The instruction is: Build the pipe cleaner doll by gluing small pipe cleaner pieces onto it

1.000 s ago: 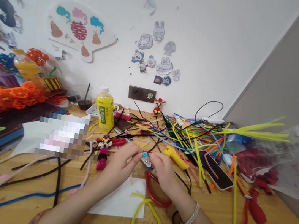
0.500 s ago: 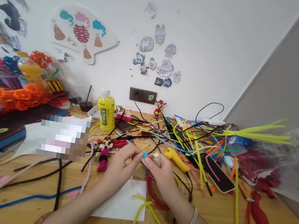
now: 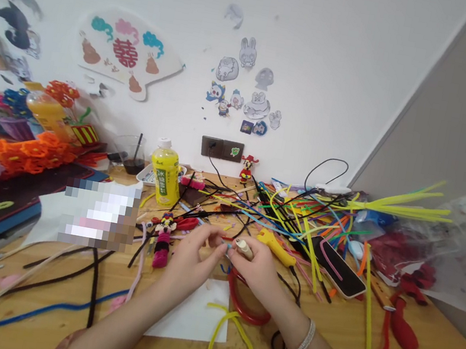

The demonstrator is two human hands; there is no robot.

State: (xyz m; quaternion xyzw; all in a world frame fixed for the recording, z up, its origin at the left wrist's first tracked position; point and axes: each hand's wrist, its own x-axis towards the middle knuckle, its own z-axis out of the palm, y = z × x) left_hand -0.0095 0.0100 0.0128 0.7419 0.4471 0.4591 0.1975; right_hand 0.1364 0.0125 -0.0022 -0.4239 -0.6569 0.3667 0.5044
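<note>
My left hand point(image 3: 197, 255) and my right hand point(image 3: 256, 266) meet fingertip to fingertip above the middle of the table. Thumbs and forefingers pinch a tiny light-blue piece point(image 3: 228, 247) between them; its kind is mostly hidden. My right hand also keeps a cream-coloured cylinder point(image 3: 245, 249) with a dark end between thumb and forefinger. Beneath that hand is a red curved loop point(image 3: 233, 300); whether it is held I cannot tell. Below lie a white paper sheet point(image 3: 190, 314) and a looped yellow pipe cleaner point(image 3: 211, 348). A small magenta figure point(image 3: 162, 246) lies beside my left hand.
A yellow drink bottle point(image 3: 164, 177) stands behind my left hand. Right of centre are a yellow glue gun point(image 3: 277, 248), a dark phone point(image 3: 339, 271) and a heap of coloured pipe cleaners point(image 3: 299, 210). Orange flowers point(image 3: 38, 155) lie at the left.
Both hands have turned slightly, and less of the light-blue piece shows between the fingertips. The red loop has shifted a little, and a dark ring now shows beside the right wrist.
</note>
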